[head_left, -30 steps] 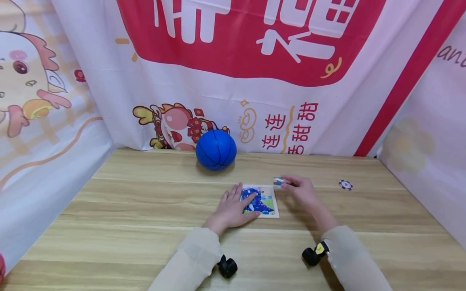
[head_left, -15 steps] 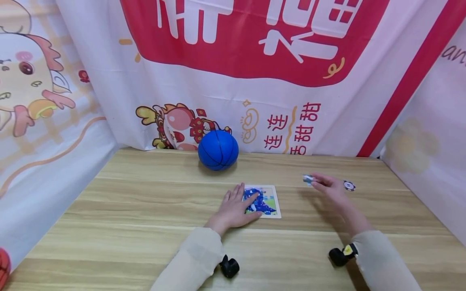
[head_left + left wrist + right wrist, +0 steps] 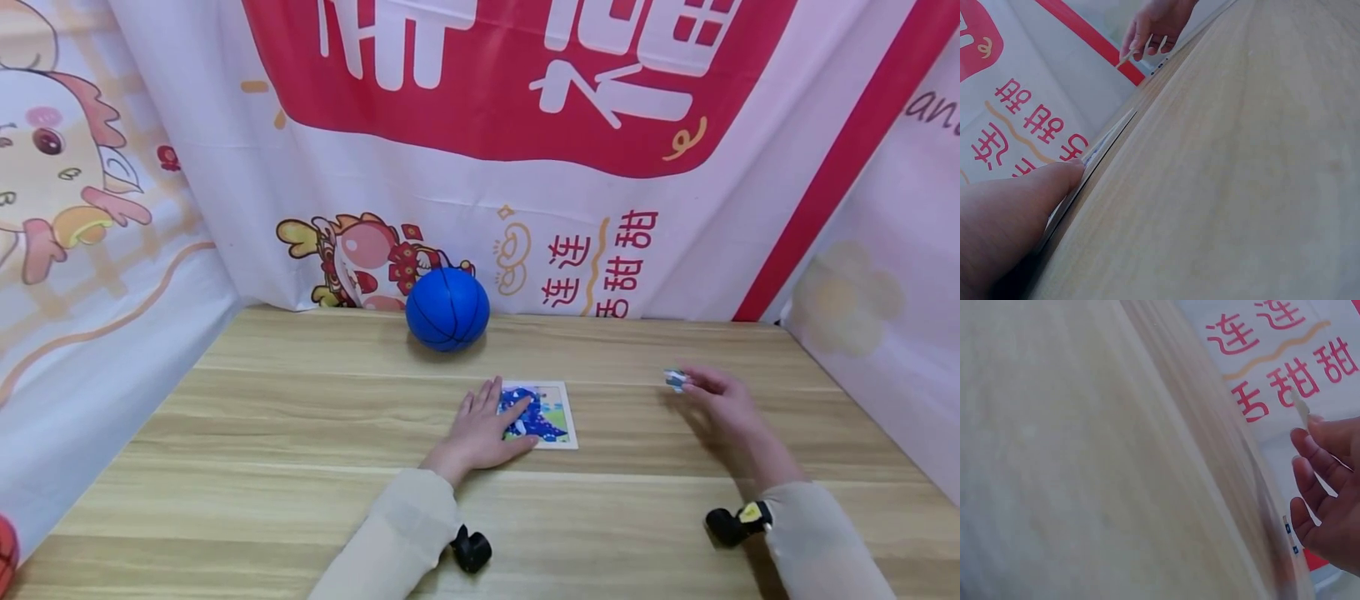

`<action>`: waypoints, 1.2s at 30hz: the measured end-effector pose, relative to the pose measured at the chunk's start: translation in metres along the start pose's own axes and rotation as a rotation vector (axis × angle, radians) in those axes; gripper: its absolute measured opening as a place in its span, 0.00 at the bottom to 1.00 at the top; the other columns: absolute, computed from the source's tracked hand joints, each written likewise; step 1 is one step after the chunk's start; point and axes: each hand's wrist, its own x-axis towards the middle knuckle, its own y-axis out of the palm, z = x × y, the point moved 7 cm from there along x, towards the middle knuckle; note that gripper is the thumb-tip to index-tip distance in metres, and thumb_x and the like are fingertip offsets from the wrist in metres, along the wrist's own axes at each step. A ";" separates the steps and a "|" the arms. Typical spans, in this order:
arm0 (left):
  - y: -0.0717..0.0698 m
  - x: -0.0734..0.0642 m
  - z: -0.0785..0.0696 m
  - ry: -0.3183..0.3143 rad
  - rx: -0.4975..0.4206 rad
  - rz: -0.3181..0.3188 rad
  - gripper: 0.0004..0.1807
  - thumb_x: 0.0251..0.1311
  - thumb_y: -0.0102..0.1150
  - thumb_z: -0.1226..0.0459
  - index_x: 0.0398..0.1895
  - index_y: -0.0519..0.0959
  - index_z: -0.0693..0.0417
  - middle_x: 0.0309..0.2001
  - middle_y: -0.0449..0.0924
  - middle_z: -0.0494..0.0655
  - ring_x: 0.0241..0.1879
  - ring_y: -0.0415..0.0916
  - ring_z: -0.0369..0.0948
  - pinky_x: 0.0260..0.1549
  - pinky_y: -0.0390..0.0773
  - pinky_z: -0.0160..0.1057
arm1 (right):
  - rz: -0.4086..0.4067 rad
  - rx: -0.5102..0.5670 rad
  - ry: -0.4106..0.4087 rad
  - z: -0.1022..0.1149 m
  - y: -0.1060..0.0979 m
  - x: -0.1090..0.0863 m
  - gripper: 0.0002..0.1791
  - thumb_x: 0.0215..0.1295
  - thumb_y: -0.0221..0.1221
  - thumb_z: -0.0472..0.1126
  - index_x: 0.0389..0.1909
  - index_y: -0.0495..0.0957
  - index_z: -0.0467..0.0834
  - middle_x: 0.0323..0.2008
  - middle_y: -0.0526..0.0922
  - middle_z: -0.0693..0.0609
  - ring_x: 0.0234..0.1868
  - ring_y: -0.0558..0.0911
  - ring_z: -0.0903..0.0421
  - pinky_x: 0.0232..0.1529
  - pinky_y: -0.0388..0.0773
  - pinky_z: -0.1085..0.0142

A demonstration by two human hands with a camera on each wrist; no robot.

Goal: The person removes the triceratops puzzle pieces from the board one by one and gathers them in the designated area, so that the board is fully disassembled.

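Head view, picture board (image 3: pixel 558 417): thin, square, pale-rimmed, printed with a blue, dotted figure over green and cream; lies flat near the middle of the wood-grained tabletop (image 3: pixel 262 467).
Left hand (image 3: pixel 483 433): fingers spread on the board's left part, gripping nothing.
Right hand (image 3: pixel 723 404): to the right, well apart from the board, thumb and fingers pinching a small piece (image 3: pixel 675 380), white and blue-green.
Blue ball (image 3: pixel 447 309): round, black-seamed, beyond the board, before the creased, printed cloth (image 3: pixel 480 187).
Left wrist view, board edge: slim and straight, left thumb touching it; other fingers hidden.
Right wrist view, small piece: thin, pale, almost edge-on between thumb and fingertip; remaining fingers loosely bent.
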 end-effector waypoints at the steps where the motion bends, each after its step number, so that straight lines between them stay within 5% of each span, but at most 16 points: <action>1: 0.000 0.000 0.000 0.000 0.000 0.000 0.37 0.51 0.34 0.34 0.64 0.51 0.34 0.66 0.31 0.55 0.63 0.27 0.48 0.57 0.32 0.50 | -0.005 -0.020 -0.003 -0.002 -0.002 0.000 0.27 0.60 0.52 0.43 0.57 0.62 0.34 0.43 0.71 0.52 0.42 0.73 0.62 0.43 0.70 0.69; 5: 0.001 0.001 0.001 -0.001 -0.001 0.001 0.37 0.51 0.34 0.34 0.64 0.51 0.34 0.66 0.31 0.55 0.63 0.26 0.48 0.57 0.32 0.50 | -0.033 -0.159 -0.025 -0.007 -0.007 0.001 0.28 0.59 0.53 0.44 0.56 0.63 0.32 0.45 0.69 0.45 0.39 0.70 0.64 0.39 0.69 0.74; 10: 0.001 0.001 0.001 0.000 0.000 -0.001 0.37 0.51 0.34 0.34 0.64 0.51 0.34 0.66 0.31 0.55 0.63 0.27 0.48 0.57 0.32 0.50 | -0.057 -0.264 -0.023 -0.013 -0.008 0.002 0.27 0.60 0.52 0.46 0.56 0.64 0.34 0.49 0.67 0.37 0.45 0.65 0.51 0.44 0.64 0.65; 14: 0.002 0.001 0.001 0.000 0.002 0.001 0.37 0.51 0.34 0.34 0.64 0.50 0.34 0.66 0.31 0.55 0.63 0.27 0.48 0.57 0.32 0.50 | -0.104 -0.389 -0.088 -0.014 -0.007 0.003 0.24 0.60 0.52 0.44 0.53 0.68 0.34 0.44 0.71 0.36 0.44 0.66 0.47 0.44 0.60 0.57; 20: 0.001 0.001 0.001 -0.003 0.007 0.000 0.37 0.51 0.33 0.34 0.64 0.50 0.34 0.66 0.31 0.55 0.63 0.27 0.48 0.57 0.32 0.50 | -0.168 -0.507 -0.171 -0.015 -0.005 0.007 0.17 0.58 0.54 0.37 0.47 0.72 0.33 0.33 0.74 0.42 0.36 0.68 0.51 0.36 0.63 0.63; 30: 0.001 0.000 0.000 -0.001 0.005 0.001 0.37 0.51 0.34 0.34 0.64 0.51 0.34 0.66 0.31 0.55 0.63 0.27 0.48 0.57 0.32 0.50 | -0.162 -0.592 -0.238 -0.008 0.002 0.009 0.15 0.54 0.55 0.29 0.43 0.73 0.29 0.26 0.72 0.45 0.28 0.67 0.53 0.28 0.63 0.65; 36: 0.001 0.000 0.000 0.005 0.005 -0.001 0.37 0.51 0.34 0.34 0.64 0.51 0.34 0.66 0.31 0.55 0.63 0.27 0.48 0.57 0.32 0.50 | -0.139 -0.572 -0.210 -0.008 0.003 0.009 0.16 0.55 0.54 0.30 0.45 0.72 0.29 0.28 0.72 0.44 0.30 0.67 0.52 0.29 0.64 0.64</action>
